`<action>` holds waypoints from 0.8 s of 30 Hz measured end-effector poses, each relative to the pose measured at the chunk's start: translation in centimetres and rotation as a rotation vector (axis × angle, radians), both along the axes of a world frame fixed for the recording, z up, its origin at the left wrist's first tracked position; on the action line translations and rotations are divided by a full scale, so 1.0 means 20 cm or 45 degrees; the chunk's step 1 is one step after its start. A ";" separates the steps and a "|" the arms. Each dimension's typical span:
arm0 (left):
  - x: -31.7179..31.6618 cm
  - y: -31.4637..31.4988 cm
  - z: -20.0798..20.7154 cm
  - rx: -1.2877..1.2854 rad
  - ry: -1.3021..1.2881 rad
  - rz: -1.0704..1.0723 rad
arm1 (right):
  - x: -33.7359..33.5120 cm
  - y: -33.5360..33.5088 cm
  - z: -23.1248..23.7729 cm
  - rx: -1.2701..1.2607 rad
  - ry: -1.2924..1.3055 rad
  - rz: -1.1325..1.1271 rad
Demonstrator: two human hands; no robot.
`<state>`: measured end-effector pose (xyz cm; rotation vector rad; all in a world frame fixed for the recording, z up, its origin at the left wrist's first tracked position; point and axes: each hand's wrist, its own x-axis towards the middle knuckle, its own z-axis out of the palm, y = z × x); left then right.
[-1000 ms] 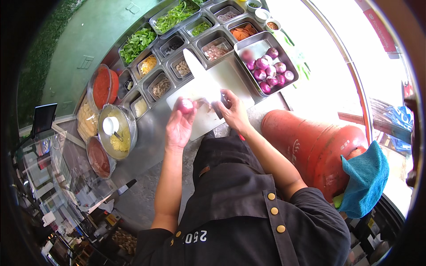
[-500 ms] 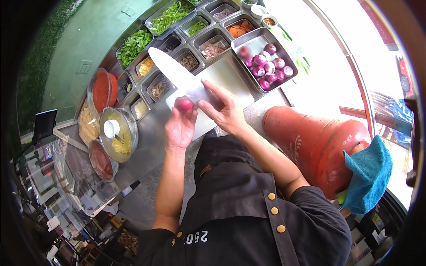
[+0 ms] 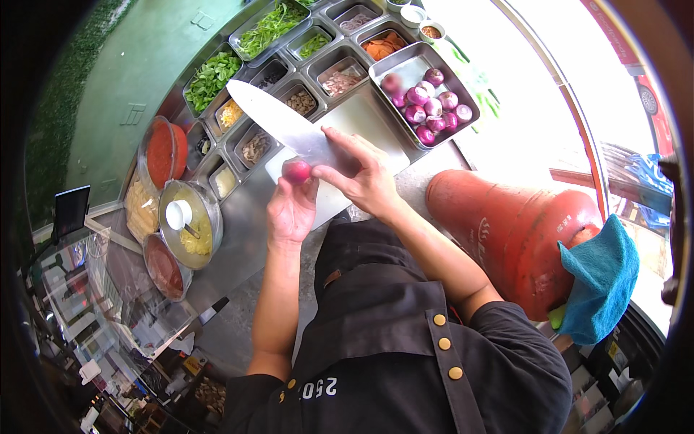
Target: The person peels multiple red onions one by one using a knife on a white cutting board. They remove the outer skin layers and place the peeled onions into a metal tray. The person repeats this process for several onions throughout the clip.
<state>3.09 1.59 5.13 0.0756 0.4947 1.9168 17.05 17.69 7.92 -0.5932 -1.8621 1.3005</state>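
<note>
My left hand (image 3: 290,213) holds up a small red onion (image 3: 296,171) in its fingertips. In my right hand (image 3: 367,181) is a kitchen knife (image 3: 278,119) with a broad, pale blade pointing far left; the fingers cover its handle. The right thumb reaches across to the onion's side and appears to touch it. Both hands are above a white cutting board (image 3: 383,134) on the metal counter. Beyond the right hand, a metal tray (image 3: 412,65) holds several purple-red onions (image 3: 434,107).
Metal pans of leafy greens (image 3: 210,81), sliced carrot (image 3: 383,45) and chopped meat (image 3: 341,79) line the far side. Left stand covered bowls of red sauce (image 3: 160,148) and yellow food (image 3: 194,242). A red gas cylinder (image 3: 506,235) with a blue cloth (image 3: 603,282) stands right.
The knife blade has swung slightly left and lower. My right thumb has come closer to the onion. The background has shifted slightly left.
</note>
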 end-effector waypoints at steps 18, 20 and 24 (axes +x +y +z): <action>0.00 0.03 0.08 -0.067 0.284 0.052 | -0.01 0.03 0.00 -0.028 -0.060 0.037; 0.01 0.04 0.09 -0.141 0.280 0.097 | -0.03 0.03 -0.02 -0.020 0.016 0.000; 0.00 0.05 0.11 -0.137 0.213 0.083 | -0.05 0.05 -0.04 -0.039 0.122 -0.070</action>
